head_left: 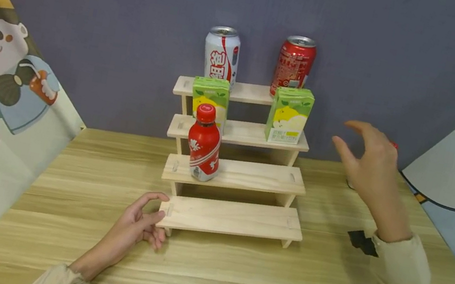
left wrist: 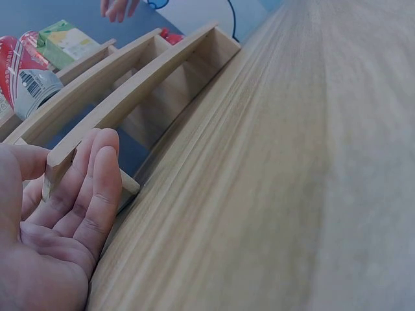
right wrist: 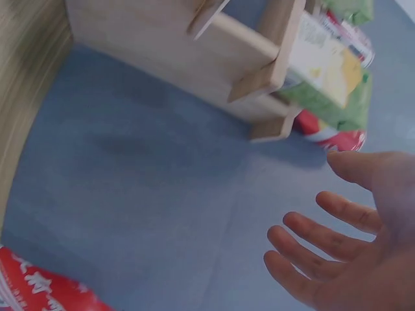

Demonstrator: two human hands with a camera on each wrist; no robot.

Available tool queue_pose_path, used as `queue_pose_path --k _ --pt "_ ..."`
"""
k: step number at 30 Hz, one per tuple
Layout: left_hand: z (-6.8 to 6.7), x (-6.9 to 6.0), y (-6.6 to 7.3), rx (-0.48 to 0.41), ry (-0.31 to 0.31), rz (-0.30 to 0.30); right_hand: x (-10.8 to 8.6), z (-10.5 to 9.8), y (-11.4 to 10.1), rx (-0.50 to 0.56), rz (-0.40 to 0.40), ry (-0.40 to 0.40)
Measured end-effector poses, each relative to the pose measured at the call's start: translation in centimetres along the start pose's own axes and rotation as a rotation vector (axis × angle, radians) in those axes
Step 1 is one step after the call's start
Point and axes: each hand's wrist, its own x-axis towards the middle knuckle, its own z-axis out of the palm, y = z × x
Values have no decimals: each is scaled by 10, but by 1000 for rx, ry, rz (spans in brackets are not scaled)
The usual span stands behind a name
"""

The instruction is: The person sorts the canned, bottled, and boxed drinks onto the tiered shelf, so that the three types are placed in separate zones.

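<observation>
A four-tier wooden step shelf [head_left: 232,218] stands on the table against the dark wall. My left hand [head_left: 135,222] grips the left end of its lowest board, and in the left wrist view the fingers [left wrist: 97,194] curl under the board's end. To the right of the shelf, my right hand [head_left: 371,165] is raised in the air, thumb and fingers apart, holding nothing. Mostly hidden behind that hand is a red bottle [right wrist: 42,285], seen at the lower left of the right wrist view. Another red bottle [head_left: 204,148] stands on the second board from the bottom, at the left.
On the top board stand a white can [head_left: 221,54] and a red can [head_left: 294,65]. Below them, one board down, are two green juice cartons [head_left: 288,117], the left one [head_left: 211,92] partly behind the red bottle. A small black piece [head_left: 361,242] lies by the right sleeve. Cartoon-printed panels flank both sides.
</observation>
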Motion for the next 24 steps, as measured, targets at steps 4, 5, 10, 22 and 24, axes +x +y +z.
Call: queue_pose_path --k 4,5,10,22,24 --pt "0 1 0 4 -8 6 0 -2 13 -10 57 -24" --pt "0 1 0 4 -10 7 0 -2 17 -9 72 -31" --pt "0 1 -1 6 -12 10 0 -1 36 -19 135 -57" --pt "0 -1 -1 0 -20 4 -9 5 84 -45 235 -93" --pt "0 0 -1 1 -18 9 -11 4 94 -51 273 -111"
